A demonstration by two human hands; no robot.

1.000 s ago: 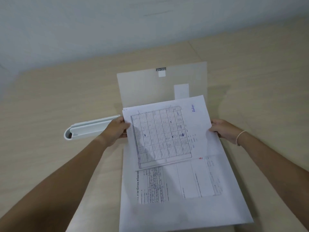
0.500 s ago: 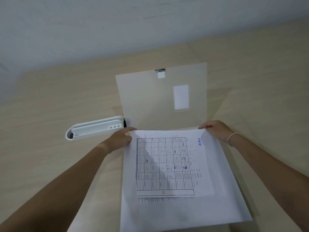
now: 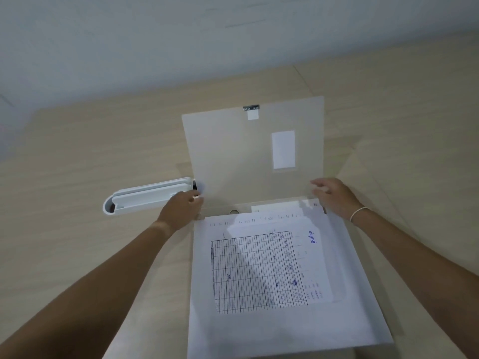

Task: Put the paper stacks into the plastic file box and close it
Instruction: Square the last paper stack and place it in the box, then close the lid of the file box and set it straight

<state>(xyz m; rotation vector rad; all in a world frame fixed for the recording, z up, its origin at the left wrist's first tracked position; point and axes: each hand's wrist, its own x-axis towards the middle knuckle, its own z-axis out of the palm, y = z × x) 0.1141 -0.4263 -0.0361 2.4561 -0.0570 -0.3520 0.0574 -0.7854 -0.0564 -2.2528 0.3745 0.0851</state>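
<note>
The translucent plastic file box (image 3: 363, 322) lies open on the table in front of me. Its lid (image 3: 233, 151) stands up at the far side, with a metal clasp at its top edge. A paper stack (image 3: 259, 270) with a printed grid sheet on top lies flat inside the box. My left hand (image 3: 181, 209) is curled at the lid's lower left edge. My right hand (image 3: 335, 198) is at the lid's lower right edge, and its fingertips show through the plastic from behind. Neither hand touches the paper.
A long white plastic case (image 3: 145, 196) lies on the table just left of the box, touching my left hand's far side. The pale wooden table (image 3: 77, 156) runs to a light wall at the back.
The paper stack was lowered from a raised tilt and laid flat in the box. Both hands let go of it and moved forward to the lid's lower corners.
</note>
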